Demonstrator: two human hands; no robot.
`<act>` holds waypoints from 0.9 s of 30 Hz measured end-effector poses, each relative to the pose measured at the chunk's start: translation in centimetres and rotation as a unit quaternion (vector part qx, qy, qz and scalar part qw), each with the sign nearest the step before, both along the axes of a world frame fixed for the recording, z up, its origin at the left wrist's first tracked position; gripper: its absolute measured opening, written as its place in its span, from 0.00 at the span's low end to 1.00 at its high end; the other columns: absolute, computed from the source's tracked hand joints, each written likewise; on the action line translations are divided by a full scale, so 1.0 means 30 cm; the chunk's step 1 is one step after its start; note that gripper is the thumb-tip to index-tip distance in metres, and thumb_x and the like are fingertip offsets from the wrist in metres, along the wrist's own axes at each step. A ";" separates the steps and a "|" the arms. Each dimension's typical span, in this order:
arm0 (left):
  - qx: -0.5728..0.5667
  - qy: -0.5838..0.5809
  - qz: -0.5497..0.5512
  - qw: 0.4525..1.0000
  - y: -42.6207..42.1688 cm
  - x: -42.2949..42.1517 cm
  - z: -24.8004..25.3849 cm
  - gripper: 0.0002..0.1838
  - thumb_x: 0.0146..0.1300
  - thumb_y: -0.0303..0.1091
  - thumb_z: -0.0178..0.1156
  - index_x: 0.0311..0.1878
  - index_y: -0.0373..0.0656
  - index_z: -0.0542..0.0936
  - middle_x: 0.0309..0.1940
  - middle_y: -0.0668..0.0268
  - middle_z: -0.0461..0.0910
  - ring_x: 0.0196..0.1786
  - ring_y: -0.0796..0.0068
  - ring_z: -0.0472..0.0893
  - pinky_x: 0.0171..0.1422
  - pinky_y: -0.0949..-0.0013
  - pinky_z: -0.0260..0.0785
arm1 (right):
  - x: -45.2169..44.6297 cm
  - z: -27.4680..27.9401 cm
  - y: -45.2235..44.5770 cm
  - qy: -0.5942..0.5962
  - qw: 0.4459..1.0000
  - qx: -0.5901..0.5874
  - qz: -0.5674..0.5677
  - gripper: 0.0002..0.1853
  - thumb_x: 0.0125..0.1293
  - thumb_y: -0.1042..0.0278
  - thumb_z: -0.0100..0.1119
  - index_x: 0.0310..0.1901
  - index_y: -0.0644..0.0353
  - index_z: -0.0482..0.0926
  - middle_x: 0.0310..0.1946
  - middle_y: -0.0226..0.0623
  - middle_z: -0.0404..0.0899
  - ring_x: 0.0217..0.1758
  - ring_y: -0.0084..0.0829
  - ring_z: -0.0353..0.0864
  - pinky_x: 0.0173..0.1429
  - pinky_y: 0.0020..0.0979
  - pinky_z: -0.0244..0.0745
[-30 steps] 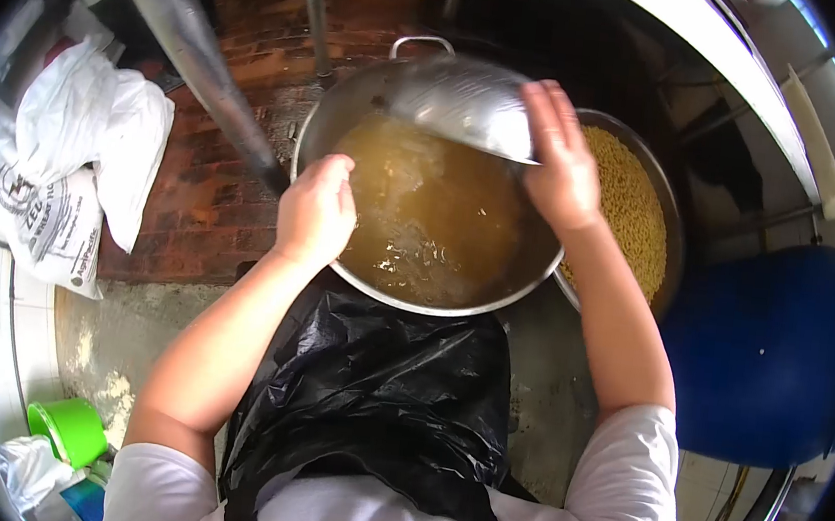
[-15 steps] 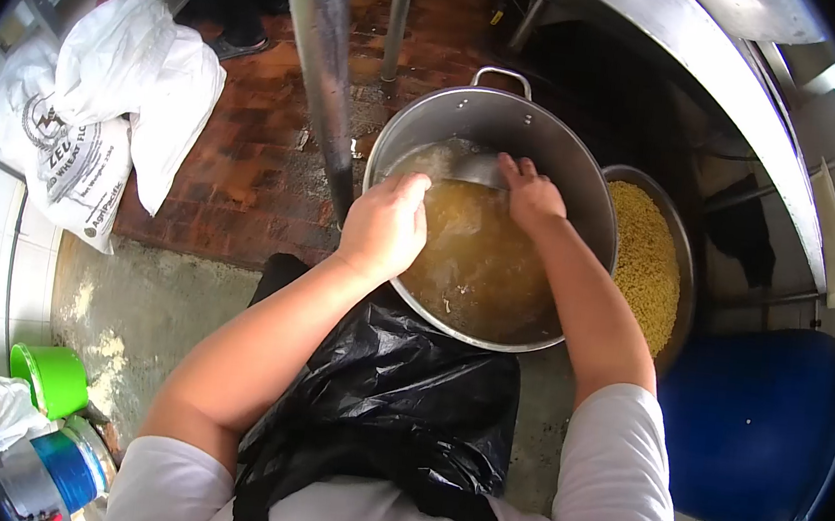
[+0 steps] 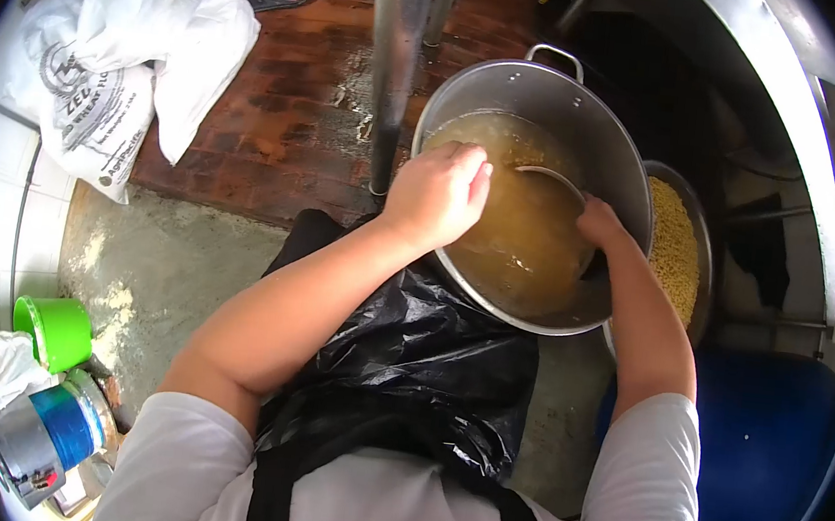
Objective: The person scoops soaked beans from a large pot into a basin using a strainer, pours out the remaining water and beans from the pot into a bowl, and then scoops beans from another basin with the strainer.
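A large metal pot (image 3: 542, 94) stands before me, holding cloudy brownish liquid (image 3: 515, 235). My left hand (image 3: 439, 194) is closed over the pot's left rim, its fingers curled inward. Inside the pot, my right hand (image 3: 600, 223) grips the edge of a round metal bowl (image 3: 553, 175), which is tilted and partly under the liquid. The bowl's lower part is hidden by the murky liquid. Just right of the pot, a wide metal basin (image 3: 704, 288) contains yellow grains (image 3: 675, 250).
A metal post (image 3: 392, 77) rises close to the pot's left side. White flour sacks (image 3: 101, 100) lie at the upper left, near another person's shoe (image 3: 277, 1). A green bucket (image 3: 58, 335) stands lower left; a large blue container (image 3: 757, 444) is at the right.
My right hand has moved from the pot's far side to its right side, swinging the bowl through the liquid. The view has shifted; my left hand remains at the left rim.
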State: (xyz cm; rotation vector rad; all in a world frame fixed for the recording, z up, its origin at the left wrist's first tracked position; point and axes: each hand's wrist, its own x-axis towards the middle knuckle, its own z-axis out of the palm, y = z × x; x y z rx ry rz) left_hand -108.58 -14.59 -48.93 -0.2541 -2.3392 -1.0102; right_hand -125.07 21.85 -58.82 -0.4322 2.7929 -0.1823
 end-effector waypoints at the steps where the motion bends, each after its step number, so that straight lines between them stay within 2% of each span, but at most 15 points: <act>1: -0.002 -0.006 0.003 1.000 0.002 0.004 0.006 0.05 0.72 0.32 0.65 0.40 0.43 0.83 0.35 0.55 0.86 0.38 0.47 0.86 0.43 0.49 0.79 | -0.003 -0.002 0.022 0.001 1.000 0.005 -0.007 0.33 0.65 0.73 0.54 0.74 0.62 0.74 0.55 0.65 0.86 0.61 0.62 0.86 0.65 0.54 0.82; 3: -0.001 -0.020 -0.001 1.000 0.002 0.009 0.013 0.05 0.72 0.32 0.65 0.40 0.43 0.84 0.36 0.55 0.86 0.38 0.47 0.86 0.43 0.49 0.79 | 0.042 0.059 -0.072 -0.139 0.988 -0.016 -0.071 0.29 0.63 0.73 0.55 0.68 0.66 0.79 0.55 0.67 0.86 0.56 0.62 0.89 0.55 0.56 0.85; 4: 0.002 -0.020 -0.004 1.000 0.002 0.007 0.015 0.05 0.72 0.32 0.65 0.41 0.43 0.84 0.35 0.54 0.86 0.38 0.46 0.86 0.43 0.49 0.80 | 0.044 0.053 -0.094 -0.137 0.988 -0.016 -0.076 0.29 0.63 0.73 0.55 0.68 0.66 0.79 0.55 0.67 0.86 0.56 0.62 0.89 0.55 0.56 0.85; 6: -0.003 -0.028 -0.008 1.000 0.000 0.004 0.018 0.05 0.73 0.32 0.65 0.41 0.43 0.84 0.36 0.54 0.86 0.38 0.46 0.86 0.44 0.49 0.80 | 0.046 0.041 -0.144 -0.216 0.967 0.029 -0.135 0.24 0.64 0.73 0.56 0.61 0.71 0.81 0.50 0.64 0.88 0.47 0.59 0.91 0.46 0.58 0.84; 7: -0.009 -0.040 -0.008 0.999 -0.001 0.005 0.018 0.05 0.73 0.32 0.65 0.42 0.42 0.85 0.36 0.54 0.86 0.38 0.46 0.86 0.44 0.49 0.80 | 0.056 0.043 -0.170 -0.215 0.966 0.028 -0.139 0.24 0.64 0.73 0.56 0.61 0.71 0.81 0.50 0.64 0.88 0.47 0.59 0.91 0.46 0.58 0.84; 9: -0.010 -0.044 -0.008 0.999 0.001 0.007 0.022 0.05 0.73 0.32 0.65 0.42 0.42 0.85 0.36 0.53 0.86 0.39 0.46 0.87 0.44 0.49 0.80 | 0.098 0.079 -0.237 -0.242 0.951 -0.015 -0.193 0.22 0.66 0.73 0.57 0.60 0.74 0.80 0.43 0.57 0.87 0.39 0.54 0.91 0.39 0.58 0.82; 13: -0.020 -0.039 -0.004 0.999 0.002 0.004 0.019 0.05 0.73 0.32 0.65 0.44 0.41 0.85 0.38 0.52 0.87 0.40 0.45 0.87 0.46 0.50 0.80 | 0.117 0.000 -0.307 -0.265 0.931 -0.079 -0.237 0.21 0.68 0.71 0.58 0.58 0.76 0.80 0.39 0.53 0.85 0.37 0.48 0.90 0.34 0.55 0.81; 15: -0.024 -0.033 -0.006 0.999 0.002 0.002 0.020 0.05 0.73 0.32 0.65 0.44 0.40 0.85 0.38 0.52 0.87 0.40 0.45 0.87 0.46 0.50 0.80 | 0.104 -0.051 -0.333 -0.272 0.938 -0.102 -0.187 0.19 0.65 0.72 0.60 0.55 0.76 0.81 0.36 0.55 0.84 0.33 0.47 0.89 0.30 0.51 0.81; 16: -0.020 -0.031 -0.008 0.999 0.003 0.000 0.016 0.05 0.73 0.32 0.64 0.44 0.40 0.85 0.38 0.52 0.87 0.41 0.45 0.87 0.47 0.50 0.80 | 0.109 -0.052 -0.344 -0.269 0.938 -0.105 -0.190 0.19 0.65 0.72 0.60 0.55 0.76 0.81 0.36 0.55 0.84 0.33 0.47 0.89 0.30 0.51 0.81; 18: -0.018 -0.027 -0.011 0.999 0.003 -0.001 0.012 0.05 0.74 0.31 0.64 0.45 0.40 0.85 0.38 0.52 0.87 0.41 0.45 0.87 0.47 0.50 0.80 | 0.150 0.002 -0.378 -0.287 0.907 -0.196 -0.240 0.18 0.63 0.73 0.61 0.52 0.76 0.82 0.33 0.56 0.83 0.29 0.45 0.87 0.27 0.51 0.80; 20: -0.045 -0.052 -0.001 0.998 0.002 0.002 0.010 0.05 0.74 0.31 0.64 0.45 0.40 0.84 0.39 0.52 0.87 0.42 0.45 0.87 0.49 0.50 0.80 | 0.113 -0.066 -0.361 -0.276 0.925 -0.162 -0.204 0.17 0.61 0.74 0.61 0.50 0.75 0.82 0.31 0.55 0.82 0.27 0.46 0.87 0.24 0.52 0.79; 22: -0.053 -0.051 -0.001 0.997 0.001 0.003 0.013 0.05 0.74 0.31 0.63 0.45 0.40 0.84 0.40 0.52 0.87 0.43 0.44 0.87 0.49 0.50 0.80 | 0.113 -0.086 -0.349 -0.264 0.908 -0.229 -0.229 0.17 0.60 0.76 0.60 0.49 0.77 0.82 0.31 0.55 0.84 0.28 0.49 0.89 0.25 0.54 0.82; 23: -0.058 -0.055 -0.002 0.997 0.004 0.005 0.014 0.05 0.74 0.31 0.63 0.46 0.40 0.83 0.40 0.52 0.87 0.44 0.44 0.87 0.49 0.50 0.80 | 0.127 -0.065 -0.349 -0.260 0.908 -0.234 -0.232 0.17 0.60 0.76 0.60 0.49 0.77 0.82 0.31 0.55 0.84 0.28 0.49 0.89 0.25 0.54 0.82; 25: -0.062 -0.038 -0.004 0.997 0.011 0.005 0.016 0.05 0.74 0.31 0.63 0.44 0.40 0.82 0.38 0.51 0.86 0.42 0.44 0.87 0.48 0.48 0.80 | 0.164 0.017 -0.357 -0.285 0.847 -0.339 -0.294 0.17 0.58 0.78 0.59 0.49 0.78 0.82 0.32 0.53 0.85 0.29 0.51 0.90 0.28 0.55 0.87; 27: -0.061 -0.031 0.001 0.998 0.009 0.001 0.016 0.05 0.75 0.32 0.62 0.42 0.41 0.81 0.37 0.50 0.86 0.41 0.44 0.87 0.47 0.47 0.80 | 0.184 0.085 -0.352 -0.268 0.849 -0.350 -0.292 0.17 0.58 0.79 0.60 0.49 0.79 0.82 0.33 0.53 0.85 0.31 0.51 0.90 0.29 0.55 0.88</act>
